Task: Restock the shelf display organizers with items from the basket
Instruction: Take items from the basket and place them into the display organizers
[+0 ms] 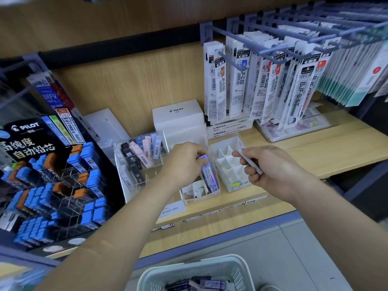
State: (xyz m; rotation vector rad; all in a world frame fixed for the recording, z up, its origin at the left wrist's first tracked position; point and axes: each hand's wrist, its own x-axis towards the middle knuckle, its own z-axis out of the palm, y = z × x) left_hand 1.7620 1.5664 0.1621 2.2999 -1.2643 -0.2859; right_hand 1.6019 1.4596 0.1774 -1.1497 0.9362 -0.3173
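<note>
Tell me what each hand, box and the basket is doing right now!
left hand: pinches the purple case.
purple case: upright in the middle organizer, right side.
right hand: grips a pale case.
pale case: held over the grid organizer.
grid organizer: visible slots look empty.
clear organizer: partly filled.
basket: holds several cases.

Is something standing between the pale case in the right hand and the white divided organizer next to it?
Nothing visible does. The right hand pinches the pale case close to the white divided organizer, whose open cells nearest it look empty.
</note>
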